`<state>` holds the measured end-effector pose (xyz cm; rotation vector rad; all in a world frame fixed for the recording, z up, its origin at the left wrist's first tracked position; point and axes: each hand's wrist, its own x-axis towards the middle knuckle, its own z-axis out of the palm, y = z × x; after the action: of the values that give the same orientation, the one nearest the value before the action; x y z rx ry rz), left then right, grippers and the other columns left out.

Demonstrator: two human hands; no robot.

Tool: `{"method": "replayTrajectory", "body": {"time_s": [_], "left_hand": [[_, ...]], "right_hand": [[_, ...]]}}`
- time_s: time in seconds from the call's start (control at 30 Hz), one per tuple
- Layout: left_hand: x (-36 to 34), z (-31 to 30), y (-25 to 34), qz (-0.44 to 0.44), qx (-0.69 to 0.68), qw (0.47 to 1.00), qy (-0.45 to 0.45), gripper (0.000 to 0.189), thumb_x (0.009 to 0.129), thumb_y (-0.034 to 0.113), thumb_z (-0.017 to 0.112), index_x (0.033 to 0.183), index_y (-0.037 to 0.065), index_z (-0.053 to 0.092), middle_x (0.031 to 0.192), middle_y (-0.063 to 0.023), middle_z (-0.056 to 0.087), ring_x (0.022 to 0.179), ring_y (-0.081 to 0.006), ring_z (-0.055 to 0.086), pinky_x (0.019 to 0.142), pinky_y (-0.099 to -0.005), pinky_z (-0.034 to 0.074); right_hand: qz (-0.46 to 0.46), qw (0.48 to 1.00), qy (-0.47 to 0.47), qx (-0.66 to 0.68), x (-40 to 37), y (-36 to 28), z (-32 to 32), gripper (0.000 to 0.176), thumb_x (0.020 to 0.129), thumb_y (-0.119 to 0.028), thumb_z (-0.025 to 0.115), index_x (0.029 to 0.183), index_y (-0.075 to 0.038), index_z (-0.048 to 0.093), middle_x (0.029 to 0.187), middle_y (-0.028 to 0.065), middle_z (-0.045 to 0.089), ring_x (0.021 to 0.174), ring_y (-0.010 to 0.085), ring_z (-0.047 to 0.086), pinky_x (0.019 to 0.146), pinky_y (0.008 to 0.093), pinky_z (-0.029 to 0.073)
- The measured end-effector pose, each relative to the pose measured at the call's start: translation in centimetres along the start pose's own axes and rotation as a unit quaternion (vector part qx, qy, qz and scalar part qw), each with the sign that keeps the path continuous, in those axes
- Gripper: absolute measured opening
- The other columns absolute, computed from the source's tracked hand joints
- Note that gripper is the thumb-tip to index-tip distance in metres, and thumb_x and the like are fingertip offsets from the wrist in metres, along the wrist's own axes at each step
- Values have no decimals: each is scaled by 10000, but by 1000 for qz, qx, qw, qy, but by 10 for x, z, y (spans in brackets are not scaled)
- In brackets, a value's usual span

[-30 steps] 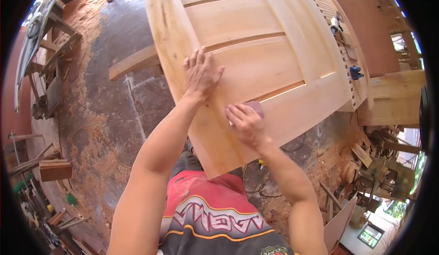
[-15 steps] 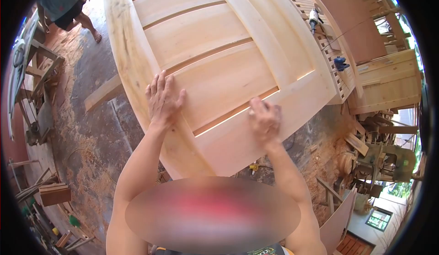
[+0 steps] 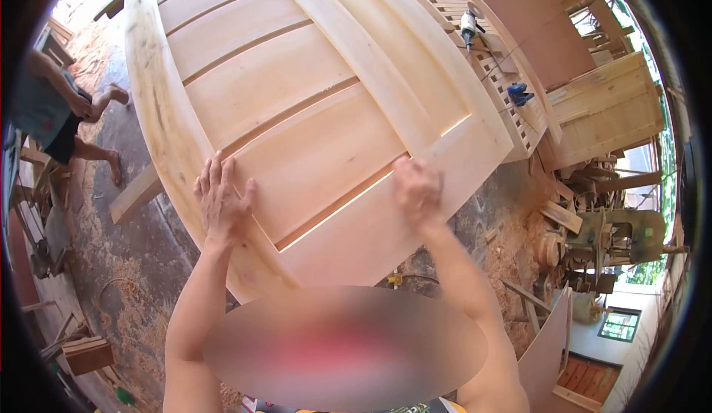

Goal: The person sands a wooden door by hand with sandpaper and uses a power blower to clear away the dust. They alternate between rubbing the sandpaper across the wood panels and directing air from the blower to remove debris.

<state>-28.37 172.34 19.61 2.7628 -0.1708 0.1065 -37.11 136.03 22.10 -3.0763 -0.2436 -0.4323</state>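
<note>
A large pale wooden panel door (image 3: 319, 135) lies flat in front of me, with long recessed grooves between its panels. My left hand (image 3: 225, 204) rests palm down on the left stile, fingers spread at the edge of the lower panel. On the bottom rail (image 3: 341, 235), by the right end of the lowest groove, is my right hand (image 3: 417, 190). Its fingers are curled together and slightly blurred by motion. Whatever it may grip is hidden under the fingers.
An angle grinder (image 3: 469, 26) and a blue tool (image 3: 521, 94) lie on slatted woodwork beyond the door's right side. At far left another person (image 3: 48, 109) walks past. A wooden beam (image 3: 137, 193) juts from under the door; sawdust covers the floor.
My right hand has shifted rightward along the bottom rail, while my left hand keeps its place on the stile. The door sits further left in view. The other person has walked nearer.
</note>
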Motion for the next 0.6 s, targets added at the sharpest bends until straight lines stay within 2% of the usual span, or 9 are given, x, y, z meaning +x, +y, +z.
{"method": "replayTrajectory", "body": {"time_s": [0.07, 0.17, 0.27, 0.37, 0.47, 0.5, 0.57, 0.6], "left_hand": [[2, -1, -1, -2, 1, 1000, 0, 618, 935, 409, 645, 1457, 99, 532, 1604, -112, 415, 1518, -299, 314, 1244, -490, 208], [3, 6, -6, 0, 7, 1000, 11, 616, 928, 412, 648, 1448, 100, 542, 1598, -107, 426, 1518, -298, 317, 1242, -494, 210], [3, 2, -3, -2, -5, 1000, 5, 620, 922, 422, 651, 1444, 102, 547, 1594, -108, 431, 1516, -302, 319, 1240, -499, 211], [3, 8, -9, 1, -3, 1000, 16, 625, 917, 429, 655, 1442, 106, 551, 1591, -112, 433, 1513, -303, 324, 1235, -502, 213], [2, 7, -9, 4, -12, 1000, 23, 627, 913, 409, 662, 1443, 94, 546, 1591, -133, 432, 1507, -316, 331, 1236, -489, 210], [1, 7, -8, 8, -14, 1000, 23, 626, 915, 410, 661, 1443, 93, 546, 1590, -135, 433, 1507, -316, 330, 1236, -490, 209], [2, 7, -10, 14, -20, 999, 29, 625, 919, 412, 660, 1443, 92, 546, 1588, -137, 435, 1507, -317, 328, 1236, -492, 208], [1, 7, -12, 15, -22, 999, 29, 623, 922, 414, 659, 1443, 91, 546, 1589, -137, 432, 1507, -317, 326, 1236, -493, 207]], "right_hand": [[85, 994, -56, -39, 11, 7, -4, 287, 985, -222, 588, 1187, -65, 718, 1125, 157, 740, 1060, 281, 680, 862, 468, 479], [-9, 998, -22, -55, -13, -3, 14, 320, 977, -232, 589, 1198, -28, 698, 1196, 83, 716, 1143, 267, 642, 975, 476, 482], [72, 985, -54, -144, 10, 19, 1, 348, 989, -264, 602, 1274, -83, 686, 1279, 91, 707, 1208, 282, 624, 976, 494, 502], [111, 988, -69, -87, 1, 27, 11, 353, 998, -280, 596, 1281, -91, 689, 1341, 42, 680, 1257, 286, 578, 1031, 539, 463], [109, 990, -72, -48, 4, 19, 4, 360, 1007, -273, 585, 1306, -98, 682, 1369, 49, 670, 1282, 286, 559, 1028, 547, 462], [109, 992, -59, -32, 2, 3, 5, 323, 983, -248, 596, 1251, -100, 698, 1335, 66, 683, 1257, 292, 578, 1000, 512, 472], [18, 990, -106, 91, -2, -84, -8, 286, 966, -217, 592, 1162, -60, 728, 1231, 132, 722, 1179, 316, 641, 961, 483, 495], [-17, 992, -80, 96, -5, -106, -10, 275, 957, -203, 593, 1146, -53, 725, 1218, 134, 723, 1158, 316, 650, 949, 481, 492]]}}
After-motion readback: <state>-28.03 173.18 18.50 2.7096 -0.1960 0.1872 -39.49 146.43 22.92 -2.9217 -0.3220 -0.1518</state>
